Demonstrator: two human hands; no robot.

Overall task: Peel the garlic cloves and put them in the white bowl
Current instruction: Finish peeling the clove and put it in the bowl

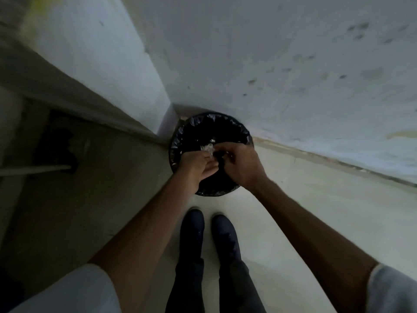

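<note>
Both my hands are held over a round bin lined with a black bag [180,136] in the corner of the room. My left hand [196,168] is cupped, palm up, with a small clump of pale garlic skins [208,148] at its fingertips. My right hand [239,163] has its fingers curled down, picking at the skins on the left palm. A few pale scraps lie inside the bag. No garlic cloves or white bowl are in view.
White walls meet at the corner behind the bin. My two dark shoes [209,233] stand on the pale floor just before it. At the left is a dark recess with a pale bar [33,170] across it.
</note>
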